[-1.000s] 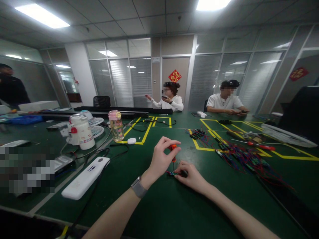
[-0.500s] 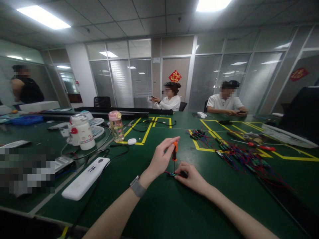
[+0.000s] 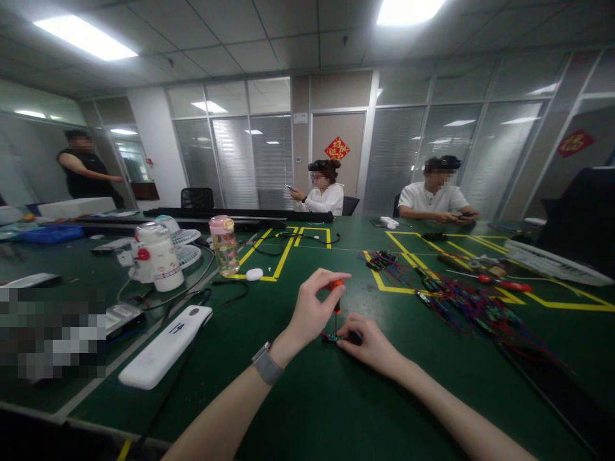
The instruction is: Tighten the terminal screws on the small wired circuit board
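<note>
My left hand (image 3: 314, 304) is closed on the handle of an orange and black screwdriver (image 3: 337, 301), which stands upright. Its thin shaft points down at a small green circuit board (image 3: 329, 339) lying on the green table (image 3: 307, 410). With thumb and fingers pinched, my right hand (image 3: 368, 339) steadies the board at its right end. Something dark shows under the right fingers; I cannot make out what. The screwdriver's tip is too small to see exactly where it touches.
To the right lie a heap of wired circuit boards (image 3: 475, 301), a red-handled screwdriver (image 3: 504, 283) and a white keyboard (image 3: 557, 261). On the left are a white power bank-like device (image 3: 168, 346), a white bottle (image 3: 161, 256) and a clear pink-lidded bottle (image 3: 223, 246). Two people sit opposite.
My left fingers have shifted around the screwdriver handle, with the thumb and index finger now forming a ring. My right hand stays put. A person at far left has moved to the right.
</note>
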Demonstrator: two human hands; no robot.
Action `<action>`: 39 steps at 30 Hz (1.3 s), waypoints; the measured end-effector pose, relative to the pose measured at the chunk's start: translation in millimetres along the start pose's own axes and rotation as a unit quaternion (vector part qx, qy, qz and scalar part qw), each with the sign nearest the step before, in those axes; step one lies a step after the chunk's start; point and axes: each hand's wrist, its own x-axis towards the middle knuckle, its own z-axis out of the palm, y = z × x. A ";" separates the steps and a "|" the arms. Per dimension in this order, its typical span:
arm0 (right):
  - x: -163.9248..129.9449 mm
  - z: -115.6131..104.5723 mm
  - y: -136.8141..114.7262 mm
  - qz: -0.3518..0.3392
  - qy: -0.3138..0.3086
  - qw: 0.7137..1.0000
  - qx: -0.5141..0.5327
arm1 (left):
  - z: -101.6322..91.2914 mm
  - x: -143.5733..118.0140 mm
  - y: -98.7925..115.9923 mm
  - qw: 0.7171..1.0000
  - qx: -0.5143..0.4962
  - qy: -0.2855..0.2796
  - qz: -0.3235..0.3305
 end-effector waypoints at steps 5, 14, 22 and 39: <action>0.2 0.7 1.3 0.001 0.002 1.000 -0.006 | 0.4 -0.2 -0.8 0.999 0.029 0.019 -0.003; 0.6 1.6 1.0 0.016 0.009 1.000 -0.004 | -1.9 0.8 -3.1 0.998 0.053 0.044 0.003; 1.5 2.7 2.2 0.008 0.008 1.000 -0.008 | -0.7 0.3 -3.1 0.999 -0.022 -0.014 -0.024; 1.0 2.0 2.0 0.007 0.010 1.000 -0.002 | -2.6 0.4 0.5 0.995 0.081 0.053 0.010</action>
